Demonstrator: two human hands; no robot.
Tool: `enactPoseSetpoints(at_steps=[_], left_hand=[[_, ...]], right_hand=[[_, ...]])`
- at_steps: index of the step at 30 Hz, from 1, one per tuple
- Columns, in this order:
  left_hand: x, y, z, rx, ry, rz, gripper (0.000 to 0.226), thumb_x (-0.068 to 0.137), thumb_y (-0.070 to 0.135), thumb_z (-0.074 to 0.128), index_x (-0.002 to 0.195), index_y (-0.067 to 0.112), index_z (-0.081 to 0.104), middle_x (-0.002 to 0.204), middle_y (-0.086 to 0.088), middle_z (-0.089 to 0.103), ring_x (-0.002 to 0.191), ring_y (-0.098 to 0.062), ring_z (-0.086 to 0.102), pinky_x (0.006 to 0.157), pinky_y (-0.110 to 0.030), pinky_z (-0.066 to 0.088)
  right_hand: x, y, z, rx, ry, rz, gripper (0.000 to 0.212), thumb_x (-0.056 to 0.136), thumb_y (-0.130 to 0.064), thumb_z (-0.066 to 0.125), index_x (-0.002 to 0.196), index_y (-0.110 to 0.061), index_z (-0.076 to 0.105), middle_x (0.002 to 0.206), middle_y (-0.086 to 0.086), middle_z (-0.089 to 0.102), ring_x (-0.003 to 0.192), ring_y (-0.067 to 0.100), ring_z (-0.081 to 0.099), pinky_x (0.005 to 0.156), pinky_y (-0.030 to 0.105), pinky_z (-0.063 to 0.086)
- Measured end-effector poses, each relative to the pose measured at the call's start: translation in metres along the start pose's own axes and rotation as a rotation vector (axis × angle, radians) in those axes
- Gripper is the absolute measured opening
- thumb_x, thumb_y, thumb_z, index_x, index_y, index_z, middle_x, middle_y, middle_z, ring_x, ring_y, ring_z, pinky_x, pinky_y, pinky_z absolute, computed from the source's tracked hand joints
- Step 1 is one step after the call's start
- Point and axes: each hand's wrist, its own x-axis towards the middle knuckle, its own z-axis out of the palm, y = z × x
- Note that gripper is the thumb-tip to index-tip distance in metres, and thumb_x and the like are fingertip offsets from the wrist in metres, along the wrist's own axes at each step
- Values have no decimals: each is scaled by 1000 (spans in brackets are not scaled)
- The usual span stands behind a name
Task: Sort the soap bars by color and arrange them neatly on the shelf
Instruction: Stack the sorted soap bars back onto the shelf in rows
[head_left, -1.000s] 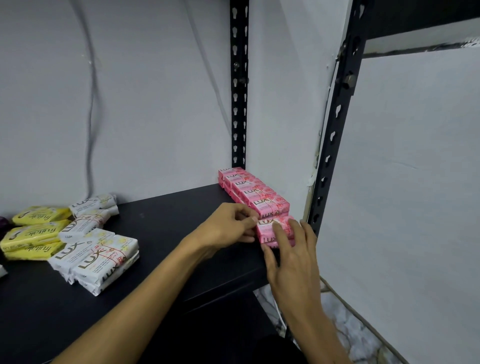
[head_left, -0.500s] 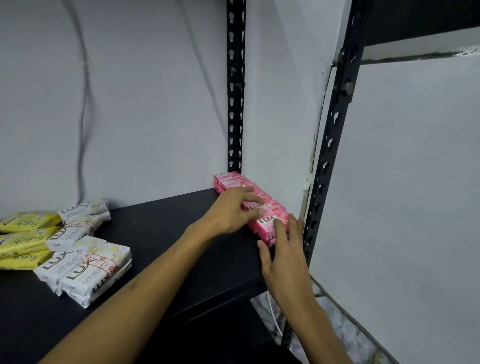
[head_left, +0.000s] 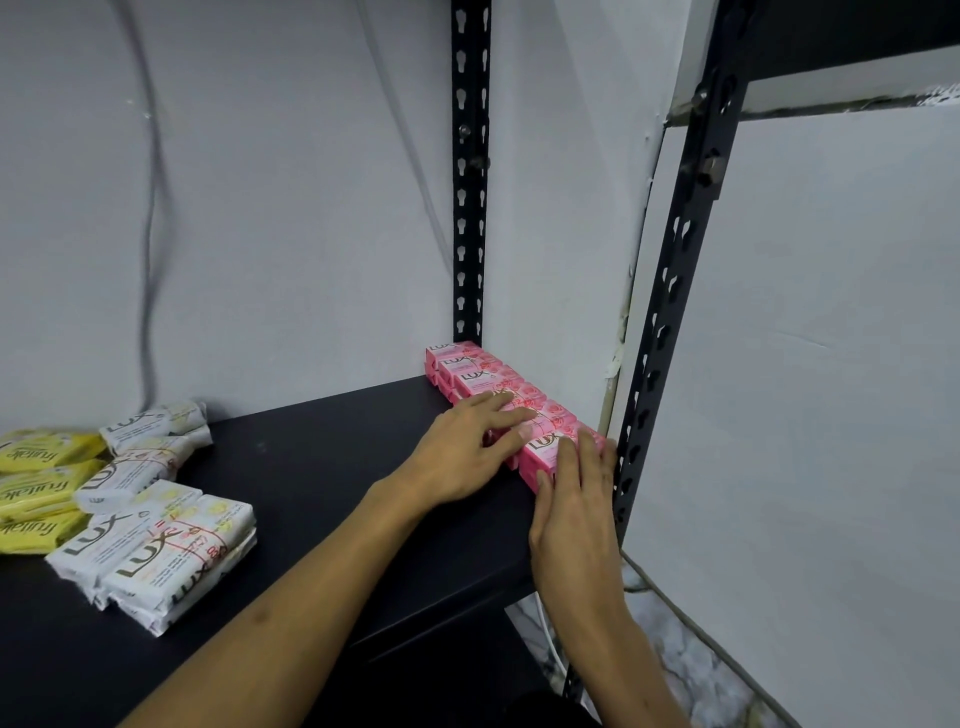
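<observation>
Several pink soap bars (head_left: 475, 371) stand in a stacked row along the right edge of the black shelf (head_left: 322, 467), running from the back post to the front. My left hand (head_left: 467, 452) lies flat with straight fingers against the row's left side and top. My right hand (head_left: 574, 499) presses its straight fingers onto the nearest pink bar (head_left: 540, 447) at the front end. White soap bars (head_left: 156, 551) lie in loose piles at the left, with yellow soap bars (head_left: 41, 467) beyond them at the frame's left edge.
A black perforated post (head_left: 470, 182) rises at the shelf's back right corner and another post (head_left: 670, 312) at the front right. A grey wall stands behind; a white panel (head_left: 805, 389) is to the right. Bare shelf top lies between the white and pink bars.
My left hand uncurled and slid further along the pink row, its fingers now flat on it. My right hand stays at the front bar. The view shifted slightly right.
</observation>
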Motion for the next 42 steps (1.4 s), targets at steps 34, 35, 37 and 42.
enactPoseSetpoints(at_steps=[34, 35, 37, 42], left_hand=[[-257, -68, -167, 127, 434, -779, 23, 91, 46, 66, 106, 28, 67, 95, 8, 72, 91, -14, 66, 80, -30, 50], [-260, -71, -163, 100, 435, -779, 21, 91, 47, 66, 104, 30, 66, 91, 8, 72, 88, -13, 67, 76, -28, 50], [-260, -76, -157, 60, 465, -756, 17, 91, 46, 66, 103, 33, 67, 85, 9, 71, 84, -9, 66, 71, -21, 47], [-250, -73, -146, 19, 467, -694, 14, 92, 43, 66, 103, 35, 68, 80, 10, 72, 80, -3, 66, 71, -19, 48]], right_hand=[[-69, -181, 19, 526, -726, -425, 79, 73, -55, 79, 135, -31, 36, 149, -15, 26, 132, 10, 40, 104, 30, 42], [-68, -183, 21, 526, -730, -419, 79, 72, -53, 80, 134, -30, 38, 148, -14, 27, 127, 9, 44, 100, 28, 43], [-68, -187, 23, 523, -735, -420, 71, 74, -47, 81, 130, -29, 41, 141, -12, 34, 109, 5, 50, 90, 23, 46], [-58, -170, 21, 495, -685, -399, 53, 76, -41, 80, 115, -30, 47, 120, -13, 40, 86, 0, 54, 73, 15, 46]])
